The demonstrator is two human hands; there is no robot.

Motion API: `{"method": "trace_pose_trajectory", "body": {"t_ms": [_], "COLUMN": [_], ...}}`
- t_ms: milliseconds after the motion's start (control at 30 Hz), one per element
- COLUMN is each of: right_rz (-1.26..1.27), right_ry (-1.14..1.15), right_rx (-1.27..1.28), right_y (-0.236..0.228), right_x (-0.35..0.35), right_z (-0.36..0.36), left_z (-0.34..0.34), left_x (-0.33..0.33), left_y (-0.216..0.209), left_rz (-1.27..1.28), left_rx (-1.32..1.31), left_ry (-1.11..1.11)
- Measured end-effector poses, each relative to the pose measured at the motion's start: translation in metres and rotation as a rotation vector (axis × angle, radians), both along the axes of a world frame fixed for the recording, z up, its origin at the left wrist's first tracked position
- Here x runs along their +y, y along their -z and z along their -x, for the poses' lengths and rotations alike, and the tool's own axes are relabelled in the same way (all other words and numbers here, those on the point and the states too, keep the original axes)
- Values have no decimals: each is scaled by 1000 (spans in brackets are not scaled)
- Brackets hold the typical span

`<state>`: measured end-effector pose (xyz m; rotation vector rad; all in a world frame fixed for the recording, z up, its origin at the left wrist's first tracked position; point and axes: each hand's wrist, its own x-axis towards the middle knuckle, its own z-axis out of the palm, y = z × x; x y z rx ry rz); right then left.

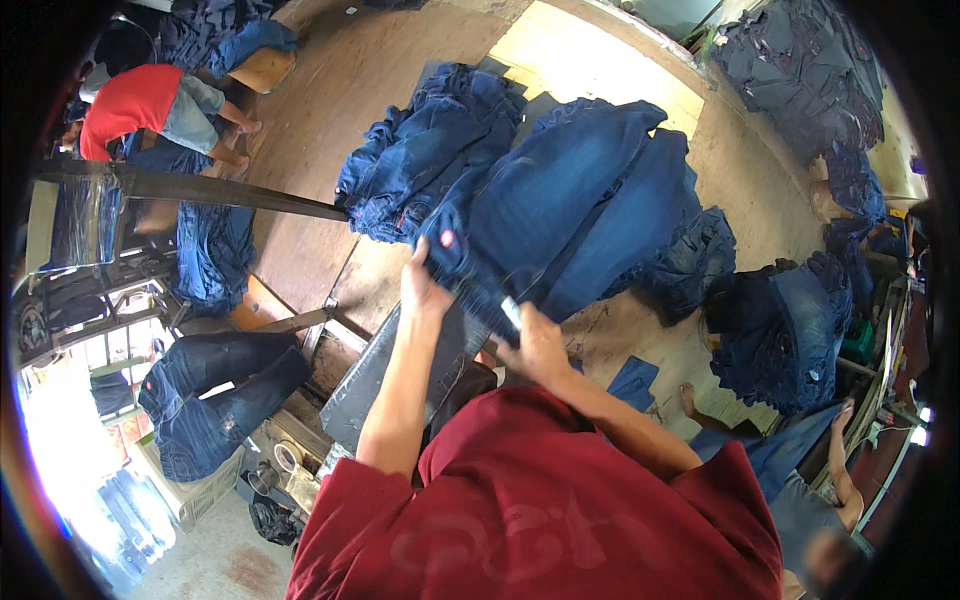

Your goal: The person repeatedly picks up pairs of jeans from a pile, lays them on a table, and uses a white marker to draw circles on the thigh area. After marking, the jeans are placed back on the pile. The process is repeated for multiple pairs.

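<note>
A pair of blue jeans (570,205) stretches out in front of me, its waist end toward my body and its legs away over a heap of denim. My left hand (425,288) is closed on the left side of the waist, just below a small red and white patch (447,239). My right hand (537,345) is closed at the right side of the waist. A small white piece (511,312) shows at its fingertips; whether it is a label on the jeans I cannot tell. The fingers of both hands are partly hidden.
A pile of folded jeans (440,140) lies beyond on the left, with more denim (690,255) to the right. Dark jeans (225,395) lie over a crate (205,490) at left. One person in red (135,105) bends at far left; another (815,515) handles denim at lower right.
</note>
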<state>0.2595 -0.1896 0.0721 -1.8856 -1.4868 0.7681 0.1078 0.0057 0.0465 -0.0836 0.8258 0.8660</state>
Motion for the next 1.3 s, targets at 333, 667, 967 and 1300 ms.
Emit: {"method": "trace_pose_trajectory", "body": {"t_ms": [333, 667, 967, 1300], "right_rz": [224, 713, -14, -346], "right_ry": [-498, 1046, 1102, 918], "right_rx": [713, 1385, 1220, 1263], "right_y": [-5, 87, 93, -16], "right_x": [-27, 99, 171, 191], "right_z": [89, -33, -179, -238], "left_z": [276, 344, 290, 26], "left_x": [-178, -204, -175, -105], "left_y": [-22, -8, -52, -50], "left_rz": [218, 238, -69, -1406], "left_rx": [504, 918, 2524, 1688], "left_ry": [-343, -404, 257, 1001]}}
